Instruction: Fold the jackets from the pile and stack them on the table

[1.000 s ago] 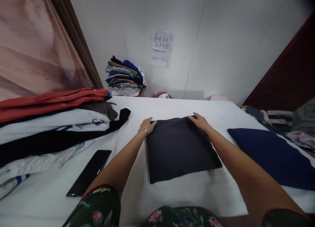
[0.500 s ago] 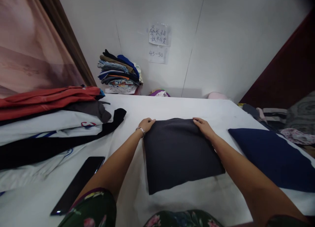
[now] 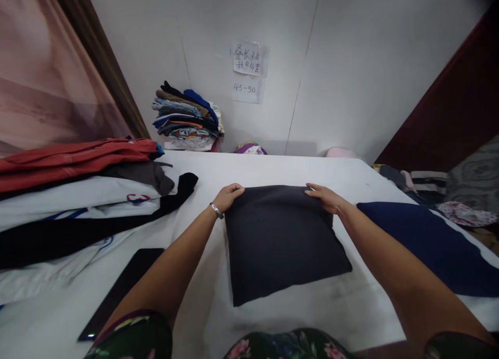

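A dark grey folded garment lies flat in front of me, its far edge between my two hands. My left hand pinches the far left corner, thumb and fingers closed on the cloth; a silver bracelet circles that wrist. At the far right corner, my right hand grips the fabric between thumb and fingers. Beneath the right hand a bit of the side edge sags in a fold. What kind of garment it is, I cannot tell from this folded shape.
White table underneath. At left, a heap of clothes and a black phone-like slab, partly behind my left forearm. A navy folded garment lies at right. Against the wall stands a clothes stack beneath handwritten paper signs.
Both hands keep their hold on the garment's far corners. The far edge looks slightly raised and straighter, and the right side edge has come into view below my right hand.
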The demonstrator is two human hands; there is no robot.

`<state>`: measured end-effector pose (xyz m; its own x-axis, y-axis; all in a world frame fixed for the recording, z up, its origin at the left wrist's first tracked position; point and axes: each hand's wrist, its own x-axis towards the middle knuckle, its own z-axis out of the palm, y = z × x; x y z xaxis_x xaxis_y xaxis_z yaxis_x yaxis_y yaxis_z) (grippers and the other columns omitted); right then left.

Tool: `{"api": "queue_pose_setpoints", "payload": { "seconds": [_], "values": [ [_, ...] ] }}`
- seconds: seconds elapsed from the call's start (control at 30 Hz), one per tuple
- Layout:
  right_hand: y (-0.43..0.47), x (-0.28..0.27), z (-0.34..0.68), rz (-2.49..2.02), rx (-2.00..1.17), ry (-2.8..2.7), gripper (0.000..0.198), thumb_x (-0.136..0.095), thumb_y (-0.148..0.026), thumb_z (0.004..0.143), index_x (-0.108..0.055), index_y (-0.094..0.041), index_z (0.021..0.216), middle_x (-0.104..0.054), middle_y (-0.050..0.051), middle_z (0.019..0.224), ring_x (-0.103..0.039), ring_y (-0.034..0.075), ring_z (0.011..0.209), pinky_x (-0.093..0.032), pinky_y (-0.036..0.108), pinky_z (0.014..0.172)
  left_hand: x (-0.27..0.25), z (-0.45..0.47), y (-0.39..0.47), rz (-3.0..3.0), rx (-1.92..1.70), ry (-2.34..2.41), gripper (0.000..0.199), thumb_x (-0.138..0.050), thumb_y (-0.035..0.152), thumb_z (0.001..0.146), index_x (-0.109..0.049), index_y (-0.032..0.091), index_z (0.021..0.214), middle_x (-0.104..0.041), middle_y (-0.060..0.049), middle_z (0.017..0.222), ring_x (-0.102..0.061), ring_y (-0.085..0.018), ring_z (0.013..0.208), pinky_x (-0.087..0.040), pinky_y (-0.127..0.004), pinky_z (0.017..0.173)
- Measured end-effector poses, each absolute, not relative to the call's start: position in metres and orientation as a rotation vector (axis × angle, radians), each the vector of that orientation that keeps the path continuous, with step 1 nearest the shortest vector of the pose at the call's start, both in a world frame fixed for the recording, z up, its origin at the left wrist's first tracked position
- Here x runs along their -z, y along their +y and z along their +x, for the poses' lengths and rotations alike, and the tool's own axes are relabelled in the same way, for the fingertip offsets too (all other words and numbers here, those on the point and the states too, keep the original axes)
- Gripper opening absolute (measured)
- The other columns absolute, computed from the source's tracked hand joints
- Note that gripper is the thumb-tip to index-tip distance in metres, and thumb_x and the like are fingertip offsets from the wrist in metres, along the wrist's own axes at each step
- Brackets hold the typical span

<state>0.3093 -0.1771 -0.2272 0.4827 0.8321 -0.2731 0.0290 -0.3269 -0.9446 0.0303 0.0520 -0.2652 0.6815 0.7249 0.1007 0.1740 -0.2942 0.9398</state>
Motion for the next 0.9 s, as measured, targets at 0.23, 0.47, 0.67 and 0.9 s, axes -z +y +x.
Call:
{"api": "queue_pose_setpoints", "payload": {
  "seconds": [0.23,0.47,0.67,0.9],
  "values": [
    [-0.19,0.213,0.306,-1.848,-0.793,-1.045,0.026,-0.073,-0.039,0.064,-0.068,-0.019,0.08,-0.068,0.003,0.075,-0.061,0.019,0.072,-0.05,0.034,0.071,0.265,0.032,0.053,1.799,-0.684,0.653,0.037,-0.065,0.056,0.065,-0.062,0.019,0.072,-0.062,0.002,0.07,-0.055,-0.014,0.072,-0.045,-0.027,0.075],
    [-0.188,0.216,0.296,-1.844,-0.276,-1.22,0.03,-0.061,-0.051,0.074,-0.055,-0.021,0.072,-0.066,0.007,0.098,-0.058,0.021,0.09,-0.047,0.034,0.078,0.264,0.032,0.053,1.821,-0.689,0.728,0.039,-0.064,0.056,0.068,-0.065,0.018,0.074,-0.066,0.0,0.072,-0.058,-0.016,0.075,-0.047,-0.027,0.074],
    [-0.161,0.227,0.311,-1.842,-0.251,-0.896,0.037,-0.062,-0.056,0.072,-0.06,-0.021,0.086,-0.061,-0.001,0.07,-0.055,0.016,0.062,-0.045,0.027,0.057,0.272,0.045,0.062,2.084,-0.6,0.982,0.03,-0.052,0.046,0.082,-0.068,0.019,0.082,-0.07,-0.001,0.081,-0.061,-0.016,0.077,-0.048,-0.026,0.072],
    [-0.124,0.261,0.333,-2.117,-0.296,-0.802,0.054,-0.054,-0.058,0.079,-0.065,-0.014,0.108,-0.069,0.013,0.103,-0.063,0.025,0.095,-0.047,0.037,0.088,0.294,0.062,0.072,2.22,-0.382,1.181,0.017,-0.062,0.034,0.076,-0.067,0.021,0.066,-0.071,-0.005,0.079,-0.063,-0.021,0.081,-0.046,-0.029,0.075]
  ]
}}
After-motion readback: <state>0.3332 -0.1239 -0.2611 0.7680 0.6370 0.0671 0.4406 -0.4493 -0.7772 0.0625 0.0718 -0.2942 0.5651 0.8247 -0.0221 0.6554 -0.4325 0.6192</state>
